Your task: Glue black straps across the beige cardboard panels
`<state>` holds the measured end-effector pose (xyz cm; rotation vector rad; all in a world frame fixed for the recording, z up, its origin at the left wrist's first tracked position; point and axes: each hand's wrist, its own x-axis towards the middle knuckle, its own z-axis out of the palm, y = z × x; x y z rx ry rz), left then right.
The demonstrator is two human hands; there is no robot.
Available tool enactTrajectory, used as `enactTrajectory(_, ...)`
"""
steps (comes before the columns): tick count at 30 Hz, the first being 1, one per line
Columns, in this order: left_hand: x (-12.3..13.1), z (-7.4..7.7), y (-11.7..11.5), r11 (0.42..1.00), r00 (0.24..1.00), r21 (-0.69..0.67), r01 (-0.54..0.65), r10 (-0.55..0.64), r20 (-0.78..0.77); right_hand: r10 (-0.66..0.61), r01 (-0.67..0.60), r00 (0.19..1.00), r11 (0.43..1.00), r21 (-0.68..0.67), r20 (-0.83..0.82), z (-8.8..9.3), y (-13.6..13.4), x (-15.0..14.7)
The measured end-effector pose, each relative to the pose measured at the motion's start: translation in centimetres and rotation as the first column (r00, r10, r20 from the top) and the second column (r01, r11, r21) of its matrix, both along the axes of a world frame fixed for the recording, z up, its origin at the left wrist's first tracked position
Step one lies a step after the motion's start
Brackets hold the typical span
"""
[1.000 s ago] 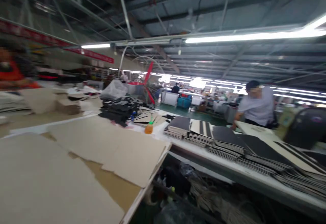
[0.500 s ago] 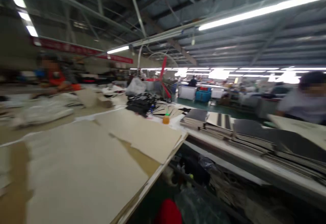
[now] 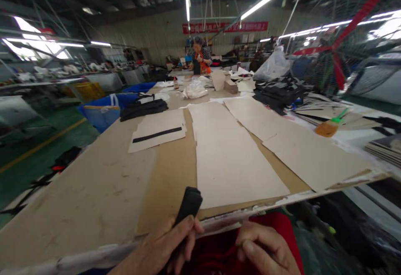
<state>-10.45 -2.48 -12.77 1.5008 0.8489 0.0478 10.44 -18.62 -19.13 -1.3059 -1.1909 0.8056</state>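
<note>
My left hand (image 3: 171, 243) is wrapped round a small stack of black strips (image 3: 189, 202) at the front edge of the table. The strips tilt up and away from me, their lower ends hidden by my fingers. To the right, my right hand (image 3: 265, 245) is closed in a pinch; whatever its fingertips hold, if anything, is too small to tell. Beyond my hands lie overlapping cream sheets (image 3: 232, 162). Left of these, a smaller stack of cream pieces (image 3: 169, 120) has one black strip (image 3: 156, 134) lying across it.
Black fabric pieces (image 3: 144, 109) lie at the table's left edge by a blue bin (image 3: 100, 110). An orange bottle with a green tip (image 3: 328, 128) and a caged fan with red blades (image 3: 335, 49) are on the right. Another person (image 3: 199, 58) stands at the far end.
My view has swung left and down, from the right-hand side of the workshop to the table in front of me. Both my hands and the black strips have come into view.
</note>
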Motion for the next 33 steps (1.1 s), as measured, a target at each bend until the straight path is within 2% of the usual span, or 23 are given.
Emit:
enactTrajectory(3, 2.6, -0.1, -0.5, 0.979, 0.989, -0.203, 0.006, 0.024, 0.147, -0.168, 0.168, 0.985, 0.986, -0.003, -0.041, 2.1, 1.8, 0.2)
enactTrajectory(7, 3.7, 0.2, 0.3, 0.955, 0.978, -0.296, 0.0, 0.062, 0.201, -0.185, 0.178, 0.98, 0.979, 0.094, 0.072, 3.1, 5.1, -0.3)
enactTrajectory(11, 3.7, -0.5, 0.6, 0.964, 0.98, -0.267, 0.01, 0.044, 0.194, -0.181, 0.152, 0.956, 0.979, 0.138, 0.229, 3.5, 7.3, -1.0)
enactTrajectory(15, 4.3, -1.3, 0.5, 0.983, 0.986, -0.179, 0.045, -0.015, 0.166, -0.169, 0.126, 0.935, 0.98, 0.153, 0.312, 3.6, 7.7, -1.2)
enactTrajectory(21, 5.2, -2.0, 0.1, 0.988, 0.995, -0.154, -0.007, 0.022, 0.094, -0.343, 0.202, 0.788, 0.928, 0.312, 0.511, 3.2, 7.0, -1.0)
enactTrajectory(25, 5.7, -2.1, -0.2, 0.99, 0.996, -0.142, -0.024, 0.035, 0.08, -0.421, 0.199, 0.715, 0.888, 0.415, 0.558, 3.0, 6.7, -1.1)
enactTrajectory(27, 5.9, -2.1, -0.2, 0.989, 0.995, -0.143, -0.028, 0.041, 0.086, -0.44, 0.2, 0.721, 0.872, 0.446, 0.536, 3.1, 6.6, -1.2)
enactTrajectory(29, 6.1, -2.0, -0.2, 0.988, 0.994, -0.149, -0.026, 0.041, 0.098, -0.421, 0.214, 0.767, 0.88, 0.425, 0.485, 3.3, 6.5, -1.2)
enactTrajectory(33, 6.7, -1.5, -0.4, 0.987, 0.995, -0.158, -0.027, 0.043, 0.095, -0.339, 0.279, 0.899, 0.931, 0.234, 0.277, 3.4, 6.3, -0.9)
